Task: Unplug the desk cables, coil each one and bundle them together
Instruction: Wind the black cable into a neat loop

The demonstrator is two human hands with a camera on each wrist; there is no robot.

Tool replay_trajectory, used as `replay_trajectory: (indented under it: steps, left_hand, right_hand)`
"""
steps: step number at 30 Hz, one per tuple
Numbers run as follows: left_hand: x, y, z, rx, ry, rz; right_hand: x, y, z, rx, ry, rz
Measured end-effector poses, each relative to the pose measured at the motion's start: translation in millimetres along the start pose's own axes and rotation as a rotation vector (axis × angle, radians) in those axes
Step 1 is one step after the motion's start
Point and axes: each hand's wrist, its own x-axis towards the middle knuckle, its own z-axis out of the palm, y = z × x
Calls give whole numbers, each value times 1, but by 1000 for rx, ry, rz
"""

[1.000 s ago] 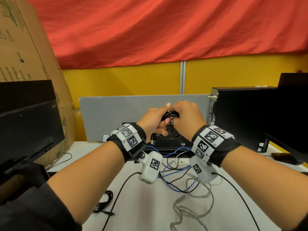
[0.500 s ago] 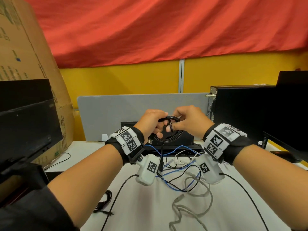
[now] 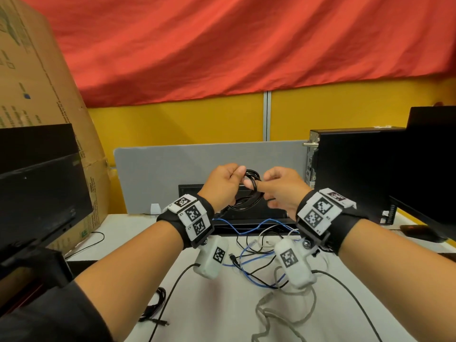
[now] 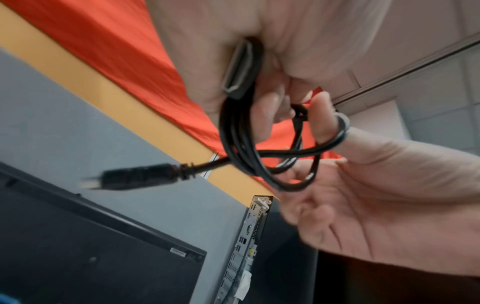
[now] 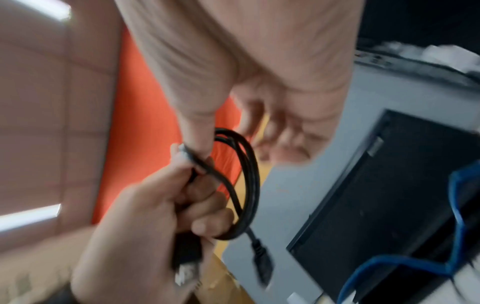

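One black cable coiled, several left loose
Head: left hand (image 3: 223, 185) grips black cable (image 3: 246, 193) coil; blue cable (image 3: 249, 267) and grey cable (image 3: 283, 314) lie uncoiled on desk (image 3: 222, 317). Wrists: right hand (image 4: 363, 195) hooks a loop on one finger, others loose

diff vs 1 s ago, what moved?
The hands have drawn apart: right hand slid right off the black cable coil, now only a finger hooked in one loop. The coil is more exposed, one plug dangling. Left hand still grips the coil; blue cable and grey cable unmoved on the desk.
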Motion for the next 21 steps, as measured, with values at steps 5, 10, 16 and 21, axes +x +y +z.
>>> replay_trajectory:
  steps: [5, 10, 16, 21]
  left_hand:
    - [5, 0, -2, -24, 79, 24]
    - [9, 1, -2, -85, 104, 9]
    - [6, -5, -3, -26, 106, 0]
    - [8, -11, -6, 7, 87, 1]
  right_hand:
    - [-2, -6, 1, -104, 170, -202]
    - [-3, -7, 2, -52, 85, -192]
    - [-7, -8, 7, -53, -97, -106]
    - [-10, -6, 13, -66, -118, -146]
